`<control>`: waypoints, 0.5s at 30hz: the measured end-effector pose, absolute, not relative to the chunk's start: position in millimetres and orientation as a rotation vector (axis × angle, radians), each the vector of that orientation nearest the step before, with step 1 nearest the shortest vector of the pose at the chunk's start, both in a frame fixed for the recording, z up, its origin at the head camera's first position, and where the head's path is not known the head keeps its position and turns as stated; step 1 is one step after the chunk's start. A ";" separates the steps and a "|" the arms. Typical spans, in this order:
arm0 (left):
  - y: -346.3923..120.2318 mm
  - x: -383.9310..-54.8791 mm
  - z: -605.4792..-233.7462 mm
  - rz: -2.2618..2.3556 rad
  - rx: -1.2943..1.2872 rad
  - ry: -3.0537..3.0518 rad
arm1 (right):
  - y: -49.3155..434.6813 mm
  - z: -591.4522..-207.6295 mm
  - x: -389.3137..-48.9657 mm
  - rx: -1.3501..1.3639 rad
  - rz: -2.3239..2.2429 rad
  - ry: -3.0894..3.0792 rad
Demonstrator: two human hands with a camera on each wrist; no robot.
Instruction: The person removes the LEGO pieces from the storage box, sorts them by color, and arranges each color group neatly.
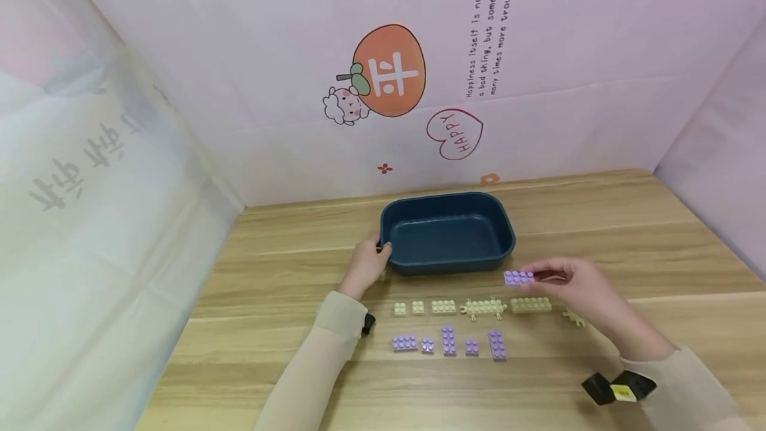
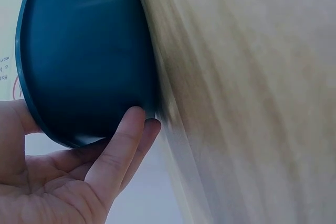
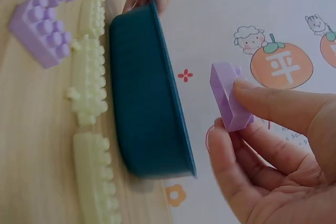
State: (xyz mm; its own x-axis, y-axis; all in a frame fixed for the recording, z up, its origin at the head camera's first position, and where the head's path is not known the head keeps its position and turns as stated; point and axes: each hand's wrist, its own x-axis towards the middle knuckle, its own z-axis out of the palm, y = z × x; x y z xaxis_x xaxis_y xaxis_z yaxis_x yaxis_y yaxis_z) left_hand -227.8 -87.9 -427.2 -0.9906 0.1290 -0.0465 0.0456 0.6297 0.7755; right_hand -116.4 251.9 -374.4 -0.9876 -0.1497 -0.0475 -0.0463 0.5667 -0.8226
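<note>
My left hand (image 1: 365,265) grips the left end of a dark blue basin (image 1: 445,268), thumb at the rim and fingers against the outer wall. In the left wrist view, the fingertips (image 2: 135,116) touch the basin's side low down. My right hand (image 1: 577,285) pinches a purple building block (image 1: 518,277) between thumb and fingers, raised off the table close to the basin's front right corner. The right wrist view shows the block's (image 3: 228,98) hollow underside. Nothing lies inside the basin.
In front of the basin lies a row of pale yellow blocks (image 1: 443,306), one (image 1: 483,308) with small side prongs. A pronged yellow piece (image 1: 574,317) is partly under my right hand. Nearer is a row of purple blocks (image 1: 449,340). A printed cloth (image 1: 269,118) hangs behind the wooden table (image 1: 287,251).
</note>
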 end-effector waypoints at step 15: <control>-86.2 -226.9 -426.8 1.323 0.122 2.723 | 265.9 -404.4 -93.6 -0.158 -1.354 2.734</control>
State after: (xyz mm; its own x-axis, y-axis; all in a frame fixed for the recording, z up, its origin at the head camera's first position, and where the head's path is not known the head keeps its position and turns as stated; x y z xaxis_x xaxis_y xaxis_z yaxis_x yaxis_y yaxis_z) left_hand -226.9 -86.2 -426.8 -0.9906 0.1209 -0.0648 0.0238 0.6168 0.7867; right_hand -93.6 265.9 -404.4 -0.9909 -0.1306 -0.0317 -0.0540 0.6026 -0.7962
